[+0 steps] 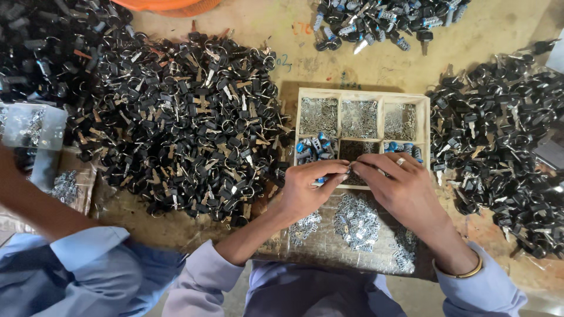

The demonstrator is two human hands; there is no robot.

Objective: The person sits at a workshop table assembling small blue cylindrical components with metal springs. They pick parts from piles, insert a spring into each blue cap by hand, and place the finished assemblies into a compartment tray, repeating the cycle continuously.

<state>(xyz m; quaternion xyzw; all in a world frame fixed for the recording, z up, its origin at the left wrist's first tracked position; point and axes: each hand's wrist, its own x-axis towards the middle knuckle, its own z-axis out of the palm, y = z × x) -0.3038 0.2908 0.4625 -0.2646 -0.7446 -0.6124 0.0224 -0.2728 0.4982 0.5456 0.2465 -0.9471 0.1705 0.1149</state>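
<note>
Both hands meet at frame centre, over the tray's point(362, 94) near edge: left hand point(305, 191) and right hand point(399, 188) fingertips pinch one small part point(351, 171) between them, equally near.

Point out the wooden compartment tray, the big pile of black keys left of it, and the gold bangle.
Wooden compartment tray point(362, 91): head view, on its top rim.
Big pile of black keys point(182, 123): head view, mid-pile.
Gold bangle point(461, 273): head view, on the band at the right wrist.
</note>
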